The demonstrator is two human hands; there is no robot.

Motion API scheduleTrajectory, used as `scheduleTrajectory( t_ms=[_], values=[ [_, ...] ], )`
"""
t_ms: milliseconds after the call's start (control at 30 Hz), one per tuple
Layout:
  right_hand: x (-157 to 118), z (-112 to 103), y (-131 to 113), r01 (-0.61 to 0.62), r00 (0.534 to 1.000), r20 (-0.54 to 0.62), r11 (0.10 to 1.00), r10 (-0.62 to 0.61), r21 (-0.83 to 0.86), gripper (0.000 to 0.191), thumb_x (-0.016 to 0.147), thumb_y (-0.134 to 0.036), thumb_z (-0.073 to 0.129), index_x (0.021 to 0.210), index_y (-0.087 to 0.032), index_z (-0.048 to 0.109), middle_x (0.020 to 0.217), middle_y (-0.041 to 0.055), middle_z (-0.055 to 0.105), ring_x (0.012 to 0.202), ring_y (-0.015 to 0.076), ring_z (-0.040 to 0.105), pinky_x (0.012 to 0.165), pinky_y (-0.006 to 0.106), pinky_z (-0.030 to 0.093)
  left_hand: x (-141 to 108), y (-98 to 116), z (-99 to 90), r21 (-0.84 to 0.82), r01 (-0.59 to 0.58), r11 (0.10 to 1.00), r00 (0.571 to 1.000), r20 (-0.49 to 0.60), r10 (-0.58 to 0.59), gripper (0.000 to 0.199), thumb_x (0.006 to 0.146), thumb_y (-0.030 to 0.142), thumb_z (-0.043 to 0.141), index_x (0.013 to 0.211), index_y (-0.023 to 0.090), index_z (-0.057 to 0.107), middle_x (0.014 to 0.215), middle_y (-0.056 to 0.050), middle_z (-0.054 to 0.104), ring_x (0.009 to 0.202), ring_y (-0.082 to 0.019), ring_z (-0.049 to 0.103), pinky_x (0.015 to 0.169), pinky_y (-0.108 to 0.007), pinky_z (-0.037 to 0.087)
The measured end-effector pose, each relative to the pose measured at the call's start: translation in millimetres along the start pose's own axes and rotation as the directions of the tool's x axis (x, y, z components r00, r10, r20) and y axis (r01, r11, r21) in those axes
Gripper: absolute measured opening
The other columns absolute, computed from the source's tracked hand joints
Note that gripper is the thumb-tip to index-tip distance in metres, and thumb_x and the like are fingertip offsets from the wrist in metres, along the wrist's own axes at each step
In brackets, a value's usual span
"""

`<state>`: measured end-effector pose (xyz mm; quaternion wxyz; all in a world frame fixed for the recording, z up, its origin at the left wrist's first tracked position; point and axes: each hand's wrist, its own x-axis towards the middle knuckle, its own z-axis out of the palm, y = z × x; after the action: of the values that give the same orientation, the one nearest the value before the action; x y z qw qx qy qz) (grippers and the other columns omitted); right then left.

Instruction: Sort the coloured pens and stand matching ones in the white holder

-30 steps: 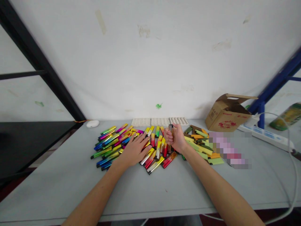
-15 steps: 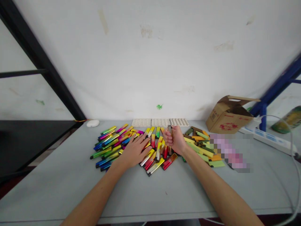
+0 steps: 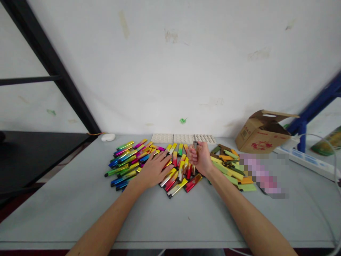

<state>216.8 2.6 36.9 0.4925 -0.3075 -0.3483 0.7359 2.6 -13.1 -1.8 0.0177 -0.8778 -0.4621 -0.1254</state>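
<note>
Many shiny, coloured lighters (image 3: 193,182) lie in a loose pile on the grey table (image 3: 149,220). Flat on that pile, fingers spread, rests my left hand (image 3: 155,170). My right hand (image 3: 201,158) is closed in a fist around a lighter (image 3: 195,144); its metal top sticks up above the fist and its body is mostly hidden by the fingers. To the right of my right wrist is a second pile, of matte green, yellow and orange lighters (image 3: 232,172).
White trays with rows of holes (image 3: 183,138) lie along the wall. An open cardboard box (image 3: 262,140) stands at the back right, near a white power strip (image 3: 310,160) with a cable. A small white case (image 3: 108,137) sits at the back left. A blurred pink item (image 3: 262,174) lies right.
The whole view has shifted slightly. Both hands keep their places: the left flat on the lighters, the right closed around its lighter.
</note>
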Motion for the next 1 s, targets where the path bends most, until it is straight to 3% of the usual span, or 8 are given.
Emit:
scheduleTrajectory(
  t_ms=[233,500,800,1000],
  values=[
    [0,4,1,-0.007,0.999,-0.032,0.999,0.008,0.031,0.032,0.079,-0.042,0.038,0.055,-0.021,0.033,0.047,-0.0076,0.021,0.041,0.0076,0.011,0.037,0.019,0.011,0,-1,1.1,0.010,0.001,1.000,1.000,0.001,-0.001,0.053,0.098,0.050,0.025,0.137,0.023,0.047,0.147,-0.011,0.043,0.137,-0.025,0.035,0.113,-0.052,0.022],
    [-1,2,2,-0.025,0.999,0.031,0.996,0.023,0.088,0.030,0.076,-0.043,0.038,0.056,-0.021,0.034,0.047,-0.0077,0.023,0.041,0.0072,0.013,0.037,0.018,0.011,0,-1,1.8,0.001,0.000,1.000,1.000,-0.016,0.000,0.050,0.098,0.047,0.027,0.136,0.022,0.049,0.146,-0.011,0.044,0.136,-0.026,0.037,0.112,-0.052,0.021],
    [-9,-4,-4,-0.240,0.940,0.310,0.921,0.142,0.306,0.032,0.074,-0.043,0.045,0.057,-0.020,0.030,0.048,-0.0080,0.021,0.042,0.0067,0.017,0.038,0.017,0.018,1,0,0.8,0.012,-0.005,1.000,1.000,-0.017,0.005,0.050,0.098,0.046,0.028,0.137,0.021,0.048,0.145,-0.012,0.045,0.134,-0.026,0.040,0.111,-0.052,0.024],
    [-14,1,-5,-0.286,0.908,0.385,0.917,0.165,0.279,0.039,0.080,-0.050,0.043,0.057,-0.019,0.033,0.048,-0.0077,0.021,0.042,0.0066,0.017,0.038,0.017,0.017,0,-2,3.1,0.003,-0.018,1.000,0.999,-0.035,0.018,0.048,0.098,0.044,0.031,0.136,0.020,0.049,0.143,-0.014,0.046,0.133,-0.027,0.041,0.110,-0.054,0.026]
  ],
)
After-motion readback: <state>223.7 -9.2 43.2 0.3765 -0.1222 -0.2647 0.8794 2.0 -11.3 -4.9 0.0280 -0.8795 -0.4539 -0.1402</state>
